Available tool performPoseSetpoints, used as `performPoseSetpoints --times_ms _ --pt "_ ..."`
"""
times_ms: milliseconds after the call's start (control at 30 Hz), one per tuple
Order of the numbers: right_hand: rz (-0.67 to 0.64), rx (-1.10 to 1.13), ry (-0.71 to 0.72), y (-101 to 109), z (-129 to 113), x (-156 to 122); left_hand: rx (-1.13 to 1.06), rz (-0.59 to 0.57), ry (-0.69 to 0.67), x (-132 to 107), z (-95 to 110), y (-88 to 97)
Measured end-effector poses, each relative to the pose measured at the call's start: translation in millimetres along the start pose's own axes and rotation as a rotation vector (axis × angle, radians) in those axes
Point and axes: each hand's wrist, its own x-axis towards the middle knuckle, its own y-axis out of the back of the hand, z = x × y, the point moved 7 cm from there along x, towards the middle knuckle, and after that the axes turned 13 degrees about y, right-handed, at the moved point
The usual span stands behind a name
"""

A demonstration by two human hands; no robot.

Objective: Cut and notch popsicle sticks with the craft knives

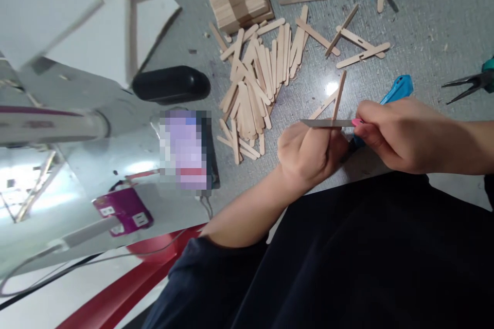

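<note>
Left hand (309, 157) clasps a pale wooden craft stick (339, 93) pointing away; right hand (397, 136) pinches a flat grey metal strip (324, 123) crosswise over it.

Pale tan sticks (254, 82); grey speckled floor (432, 15); blue cutter (397, 88); purple power strip (123, 211).

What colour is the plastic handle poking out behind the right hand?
Blue. The blue plastic handle shows best in the head view.

The person wears dark navy clothing (366, 257). The left sleeve (193, 272) is gathered near the elbow. The left hand (309, 154) and right hand (389, 133) are bare.
</note>
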Motion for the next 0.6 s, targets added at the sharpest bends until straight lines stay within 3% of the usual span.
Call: performPoseSetpoints --times_ms 100,400,600 --pt "0.003 0.003 -0.029 -1.4 -0.4 0.0 0.065 0.089 -0.21 -6.9 15.0 4.6" --pt "0.011 0.01 -0.064 -6.4 -1.4 0.9 0.136 0.099 -0.287 -6.5 23.1 -5.5" --pt "0.053 -0.031 -0.068 -1.8 0.7 0.2 0.171 0.07 -0.244 -0.7 19.2 -3.5"
